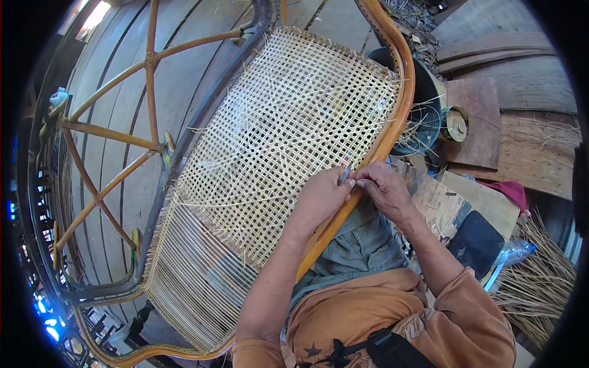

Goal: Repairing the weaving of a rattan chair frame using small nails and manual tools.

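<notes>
at the right rail of the chair frame (392,132), where the woven cane panel (288,135) meets the bent wood, i see both hands bunched close together. my left hand (322,199) comes up over the panel with its fingers pressed around a small grey metal tool (345,175), tip pointing at the edge of the weave. my right hand (383,187) sits just beside it on the rail, fingers curled and pinching something at the same spot; i cannot tell whether that is a cane strand or the tool's end. the lower part of the panel (190,276) has only parallel strands, not yet crossed.

the risk i judge here is the tool slipping off the rounded rail and jabbing the right fingers, since they touch almost at the tip. too hard a pull could snap a thin strand or drag the neighbouring squares out of line. the frame rests tilted across my lap (356,251), so it could shift under a push. loose cane ends (417,119) by the dark bucket (423,104) might snag.
</notes>
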Demonstrator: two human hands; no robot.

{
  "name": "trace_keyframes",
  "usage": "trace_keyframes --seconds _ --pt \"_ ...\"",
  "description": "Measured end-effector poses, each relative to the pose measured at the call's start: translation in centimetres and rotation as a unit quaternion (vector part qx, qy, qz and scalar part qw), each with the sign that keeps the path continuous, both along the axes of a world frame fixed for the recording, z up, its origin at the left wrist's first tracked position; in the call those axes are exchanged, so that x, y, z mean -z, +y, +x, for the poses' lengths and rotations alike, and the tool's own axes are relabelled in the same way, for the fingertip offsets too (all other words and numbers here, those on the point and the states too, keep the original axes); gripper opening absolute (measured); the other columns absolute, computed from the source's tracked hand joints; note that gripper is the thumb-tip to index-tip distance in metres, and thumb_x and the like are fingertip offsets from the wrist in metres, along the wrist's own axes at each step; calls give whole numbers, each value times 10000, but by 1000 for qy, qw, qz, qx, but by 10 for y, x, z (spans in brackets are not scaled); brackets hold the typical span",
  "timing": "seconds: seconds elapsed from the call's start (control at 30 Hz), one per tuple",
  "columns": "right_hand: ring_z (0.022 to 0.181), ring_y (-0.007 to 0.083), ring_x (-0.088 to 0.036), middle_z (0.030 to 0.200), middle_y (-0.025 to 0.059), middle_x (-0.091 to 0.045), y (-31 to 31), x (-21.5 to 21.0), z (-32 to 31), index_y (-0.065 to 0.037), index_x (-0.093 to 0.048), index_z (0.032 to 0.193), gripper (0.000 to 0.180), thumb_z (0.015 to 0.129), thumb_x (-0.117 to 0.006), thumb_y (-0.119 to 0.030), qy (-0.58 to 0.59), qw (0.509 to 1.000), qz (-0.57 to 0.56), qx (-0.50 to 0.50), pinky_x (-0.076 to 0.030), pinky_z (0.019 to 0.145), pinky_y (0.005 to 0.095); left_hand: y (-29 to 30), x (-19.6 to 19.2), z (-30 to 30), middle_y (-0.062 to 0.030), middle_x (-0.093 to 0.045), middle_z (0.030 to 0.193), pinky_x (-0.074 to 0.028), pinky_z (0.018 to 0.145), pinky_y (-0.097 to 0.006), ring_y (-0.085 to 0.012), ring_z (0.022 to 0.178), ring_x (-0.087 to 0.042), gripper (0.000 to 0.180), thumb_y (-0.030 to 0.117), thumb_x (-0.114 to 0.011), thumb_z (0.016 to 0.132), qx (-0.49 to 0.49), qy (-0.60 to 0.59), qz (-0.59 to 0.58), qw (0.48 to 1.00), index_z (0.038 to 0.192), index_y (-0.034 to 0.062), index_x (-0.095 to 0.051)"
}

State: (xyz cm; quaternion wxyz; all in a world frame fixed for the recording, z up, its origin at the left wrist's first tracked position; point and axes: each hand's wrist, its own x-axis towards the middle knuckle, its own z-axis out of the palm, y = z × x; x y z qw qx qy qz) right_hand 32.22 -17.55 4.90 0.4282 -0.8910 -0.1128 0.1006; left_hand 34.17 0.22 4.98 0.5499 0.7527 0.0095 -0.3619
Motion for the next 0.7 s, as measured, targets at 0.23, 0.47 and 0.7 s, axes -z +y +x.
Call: trace_keyframes --seconds 0.23,0.47,0.7 --pt "801 295 -577 834 127 -562 0 -5 1 -42 -589 892 98 807 -612 -84 8 1000 -23 0 -468 707 362 2 -5 4 -3 -566 660 -401 514 -227 -69 562 -493 187 155 -545 870 -70 82 -31 994 966 12 -617" --pt "794 287 -584 827 114 -568 0 1 -2 -41 -595 878 99 793 -626 -82 -9 1000 -10 16 -473 699 353 1 -4 10 -75 -606 648 -464 627 -330 -179 607 -591 228 230 -555 858 37 67 29 997 874 8 -602" --pt "772 229 -588 828 83 -585 -5 3 -3 -51 -617 906 111 797 -632 -63 18 998 44 38 -465 683 309 29 -26 10 -5 -558 641 -351 425 -189 -47 466 -422 174 180 -549 880 -172 125 -11 977 945 24 -594"
